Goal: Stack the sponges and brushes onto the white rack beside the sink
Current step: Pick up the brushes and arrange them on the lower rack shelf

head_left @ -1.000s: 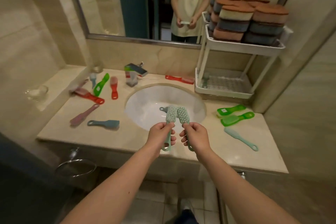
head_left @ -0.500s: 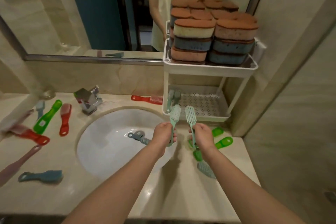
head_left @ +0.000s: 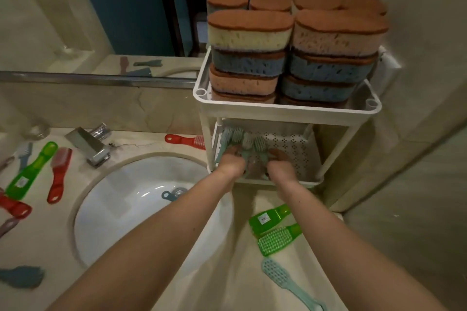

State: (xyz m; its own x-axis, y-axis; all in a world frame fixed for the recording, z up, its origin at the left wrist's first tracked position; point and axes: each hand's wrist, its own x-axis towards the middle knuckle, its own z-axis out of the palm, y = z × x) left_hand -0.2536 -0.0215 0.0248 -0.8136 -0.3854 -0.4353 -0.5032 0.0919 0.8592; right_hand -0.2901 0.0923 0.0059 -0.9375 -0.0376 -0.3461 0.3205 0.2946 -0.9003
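Curled fingers clamped one teal brush apiece: our left hand (head_left: 231, 162) held the left brush (head_left: 246, 141), our right hand (head_left: 281, 165) the right brush (head_left: 260, 144), both low inside the white rack (head_left: 288, 110), at its bottom shelf (head_left: 299, 149). Stacked sponges (head_left: 249, 33) filled the top tier; green brushes (head_left: 278, 238) lay on the counter (head_left: 227, 272) beside the sink (head_left: 126, 204).

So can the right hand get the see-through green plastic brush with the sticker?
Probably yes, once free. That green brush lies uncovered on the counter beside the right forearm, but the right hand is holding a pale teal brush.
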